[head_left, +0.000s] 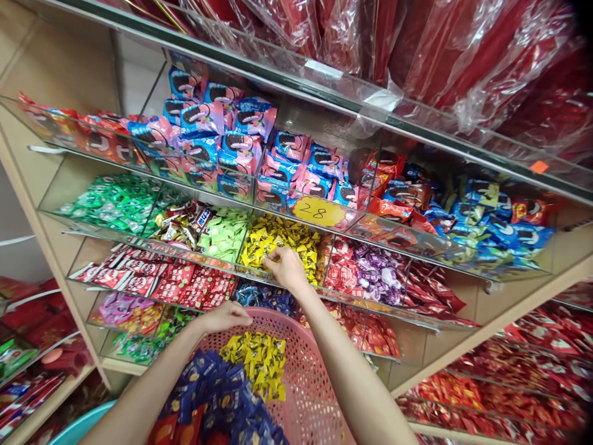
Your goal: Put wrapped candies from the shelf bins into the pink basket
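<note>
My left hand (223, 317) is closed over the rim of a pink perforated plastic basket (308, 371). Inside the basket lie yellow wrapped candies (259, 361), dark blue wrapped candies (222, 395) and some red packets (178, 428). Over the front edge of a shelf compartment, my right hand (286, 267) reaches into a pile of yellow wrapped candies (259, 238). Its fingers are pinched together at the pile, and whatever is between them is hidden.
Clear-fronted shelves hold green candies (118, 201), purple candies (377, 272), red packets (194, 285) and blue-pink cookie packs (241, 148). A yellow tag (319, 211) reads 28. Red plastic-wrapped goods (445, 55) hang over the top shelf. A turquoise rim (81, 426) shows at lower left.
</note>
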Demonstrator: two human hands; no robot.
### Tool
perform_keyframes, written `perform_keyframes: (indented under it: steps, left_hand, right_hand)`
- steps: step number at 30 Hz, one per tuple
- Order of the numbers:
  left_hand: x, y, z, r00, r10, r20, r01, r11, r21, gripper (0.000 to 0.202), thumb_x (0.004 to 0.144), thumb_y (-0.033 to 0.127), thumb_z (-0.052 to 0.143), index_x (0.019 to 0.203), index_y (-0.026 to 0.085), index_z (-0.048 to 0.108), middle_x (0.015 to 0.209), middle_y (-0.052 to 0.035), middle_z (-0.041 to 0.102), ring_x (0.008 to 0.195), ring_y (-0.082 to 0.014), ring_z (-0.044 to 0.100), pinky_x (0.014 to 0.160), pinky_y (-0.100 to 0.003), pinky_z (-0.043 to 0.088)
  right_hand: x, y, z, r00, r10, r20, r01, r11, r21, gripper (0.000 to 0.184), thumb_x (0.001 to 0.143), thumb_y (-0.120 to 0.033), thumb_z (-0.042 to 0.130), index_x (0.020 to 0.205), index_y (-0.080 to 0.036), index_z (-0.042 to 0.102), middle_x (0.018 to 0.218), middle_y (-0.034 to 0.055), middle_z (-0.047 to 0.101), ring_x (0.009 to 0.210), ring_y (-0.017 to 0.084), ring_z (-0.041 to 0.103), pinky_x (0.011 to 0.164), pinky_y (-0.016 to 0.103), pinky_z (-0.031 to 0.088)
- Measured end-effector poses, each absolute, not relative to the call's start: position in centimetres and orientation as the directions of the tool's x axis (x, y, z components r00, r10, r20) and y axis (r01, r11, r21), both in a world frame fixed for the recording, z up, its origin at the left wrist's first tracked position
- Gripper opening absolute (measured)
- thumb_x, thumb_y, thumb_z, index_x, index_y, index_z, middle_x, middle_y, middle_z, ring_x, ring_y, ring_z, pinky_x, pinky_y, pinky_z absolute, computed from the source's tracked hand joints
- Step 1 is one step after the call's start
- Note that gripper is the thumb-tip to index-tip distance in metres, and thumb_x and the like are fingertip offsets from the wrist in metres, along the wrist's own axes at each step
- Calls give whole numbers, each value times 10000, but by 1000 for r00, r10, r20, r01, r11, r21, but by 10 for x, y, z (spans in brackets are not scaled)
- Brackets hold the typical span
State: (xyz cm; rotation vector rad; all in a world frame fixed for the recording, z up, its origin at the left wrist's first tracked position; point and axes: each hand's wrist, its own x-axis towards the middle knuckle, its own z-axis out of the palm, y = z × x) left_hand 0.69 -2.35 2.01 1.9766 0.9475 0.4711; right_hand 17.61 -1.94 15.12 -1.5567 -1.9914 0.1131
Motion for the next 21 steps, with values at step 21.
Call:
perform_keyframes:
  steps: [21]
  left_hand:
    - [8,-24,17,569,820,-71,450,-237,861,208,645,301,508,632,156,656,797,-6,593,792,-159,518,718,-218,381]
  right_hand:
    - [174,-69,12,103,993,56,-65,63,-996,285,647,-438,592,603,-161,542,443,-55,448,405,64,364,432,201,274]
